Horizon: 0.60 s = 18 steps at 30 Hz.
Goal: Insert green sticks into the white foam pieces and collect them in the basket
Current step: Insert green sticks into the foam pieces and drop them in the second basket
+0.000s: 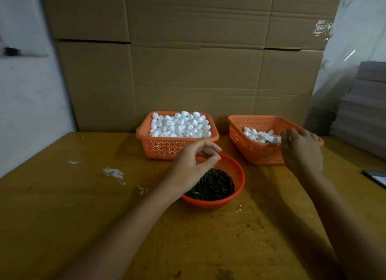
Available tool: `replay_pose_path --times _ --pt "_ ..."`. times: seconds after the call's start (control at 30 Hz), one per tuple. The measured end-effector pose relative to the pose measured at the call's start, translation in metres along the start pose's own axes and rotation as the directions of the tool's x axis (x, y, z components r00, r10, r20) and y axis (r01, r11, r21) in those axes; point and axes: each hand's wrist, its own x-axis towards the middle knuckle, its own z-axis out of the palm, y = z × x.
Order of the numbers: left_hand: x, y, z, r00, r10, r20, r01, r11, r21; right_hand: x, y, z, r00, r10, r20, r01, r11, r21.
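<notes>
Green sticks (211, 185) lie in a heap in the round red bowl (240, 175), near the middle of the table (83, 206). White foam pieces (179, 124) fill the full basket (167, 148) just behind the bowl. A small pile (261, 136) of them lies in the right basket (257, 152), with a bit of green showing. Here is what could go wrong. The sticks are very thin, so the left hand (192, 165) could pick up 2 at once, or none. A stick pushed in crooked could poke out the side of the soft foam. The right basket looks tilted, so a bump from the right hand (302, 150) could spill it. The left hand hangs over the far left rim of the bowl, thumb and first finger curled close together, and I cannot tell if a stick is pinched there. The right hand reaches over the near right edge of the right basket with its back to us and its fingers hidden, so I cannot tell if it holds anything
</notes>
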Motion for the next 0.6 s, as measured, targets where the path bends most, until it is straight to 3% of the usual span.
replay_pose_path --times 0.13,0.27,0.4,0.5,0.6 --pt "0.002 -0.007 0.001 1.000 0.006 -0.018 -0.005 0.999 0.037 -0.023 -0.047 -0.006 0.962 -0.257 0.095 0.232 0.948 0.215" --pt "0.003 -0.011 0.001 0.995 0.045 -0.094 -0.033 0.992 0.119 -0.050 -0.087 -0.017 0.809 -0.579 0.102 0.533 0.795 0.290" --pt "0.003 -0.010 0.001 0.991 0.052 -0.124 -0.028 0.982 0.187 -0.066 -0.105 -0.017 0.649 -0.684 0.332 0.540 0.722 0.432" --pt "0.006 -0.008 0.000 0.979 0.054 -0.194 -0.003 0.967 0.255 -0.071 -0.110 -0.009 0.498 -0.681 0.537 0.545 0.727 0.417" --pt "0.014 -0.007 -0.008 0.972 0.095 -0.216 0.009 0.901 0.434 -0.070 -0.110 -0.011 0.465 -0.658 0.593 0.547 0.740 0.392"
